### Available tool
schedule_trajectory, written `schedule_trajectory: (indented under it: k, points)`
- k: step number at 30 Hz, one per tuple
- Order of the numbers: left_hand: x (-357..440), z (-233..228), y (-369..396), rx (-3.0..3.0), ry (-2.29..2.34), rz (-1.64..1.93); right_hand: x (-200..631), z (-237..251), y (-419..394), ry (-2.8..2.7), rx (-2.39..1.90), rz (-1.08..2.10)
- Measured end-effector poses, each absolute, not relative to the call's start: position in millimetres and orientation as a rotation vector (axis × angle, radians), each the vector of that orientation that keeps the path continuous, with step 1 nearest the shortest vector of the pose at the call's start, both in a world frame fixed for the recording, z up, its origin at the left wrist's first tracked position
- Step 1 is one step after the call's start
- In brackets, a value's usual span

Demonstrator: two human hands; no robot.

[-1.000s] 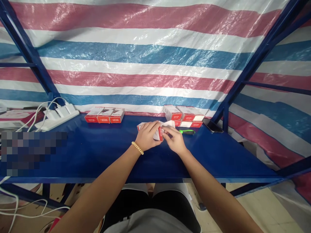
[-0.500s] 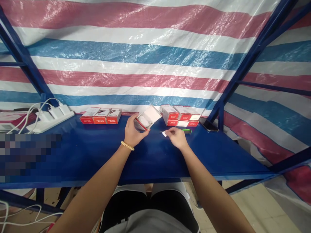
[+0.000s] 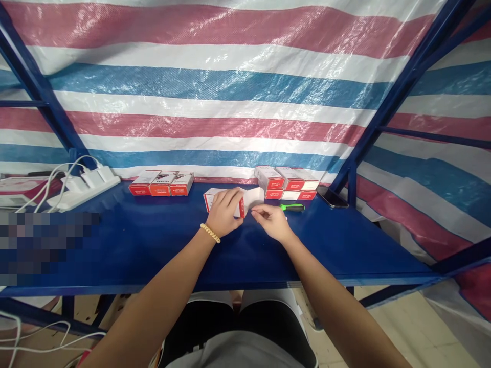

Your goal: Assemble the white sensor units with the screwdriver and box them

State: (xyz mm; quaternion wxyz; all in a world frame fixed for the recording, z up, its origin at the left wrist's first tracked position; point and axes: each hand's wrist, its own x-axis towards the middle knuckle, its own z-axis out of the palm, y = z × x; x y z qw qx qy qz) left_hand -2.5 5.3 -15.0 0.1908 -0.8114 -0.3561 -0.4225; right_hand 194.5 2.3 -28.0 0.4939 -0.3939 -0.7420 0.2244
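Note:
A small red-and-white cardboard box lies on its side on the blue table, its white flap standing out to the right. My left hand is wrapped over the box from above. Close to the flap's lower edge, my right hand has its fingertips pinched together; whatever they hold, if anything, is hidden. Just behind that hand lies a tool with a green and black handle, its far end covered. The inside of the box faces away from view.
Three red-and-white boxes stand in a row at the back left. Several more boxes are stacked at the back right, beside a phone. A white power strip with plugs and cables occupies the left end. Blue frame posts flank the table.
My left hand has lowered the open box from a tilted hold onto the table and turned it on its side. My right hand has moved slightly left; the white piece in its fingers no longer shows.

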Motion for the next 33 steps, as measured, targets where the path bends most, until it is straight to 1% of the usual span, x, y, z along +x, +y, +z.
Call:
schedule_trajectory:
  k: [2, 6, 12, 16, 20, 24, 28, 30, 33]
  points:
    - [3.5, -15.6, 3.1, -2.341, -0.94, -1.108, 191.4, -28.6, 3.1, -1.826, -0.939, 0.505]
    - [9.5, -17.7, 1.9, -2.419, -0.88, -1.046, 195.5, -29.8, 6.9, -1.929, -0.965, 0.303]
    - [7.2, -19.0, 3.3, -2.445, -0.9, -1.088, 197.2, -33.8, 5.8, -2.126, -1.018, -0.027]
    - [5.5, -14.3, 0.9, -2.401, -1.001, -1.141, 193.0, -32.4, 1.9, -2.141, -1.056, -0.274]
    - [5.5, -11.5, -1.6, -2.332, -0.985, -1.187, 187.0, -30.7, 0.5, -2.135, -1.105, -0.365]
    - [5.0, -12.2, 0.2, -2.327, -1.016, -1.192, 191.0, -28.9, 1.9, -2.102, -1.155, -0.275]
    - [-0.6, -12.2, 3.1, -2.313, -1.084, -1.192, 206.3, -26.5, 5.8, -1.929, -1.122, -0.044]
    - [-3.5, -11.4, 2.9, -2.291, -1.107, -1.226, 211.5, -26.5, 8.5, -1.783, -1.098, 0.19]
    - [-5.6, -9.8, 2.4, -2.267, -1.126, -1.291, 211.7, -27.7, 13.6, -1.512, -1.028, 0.654]
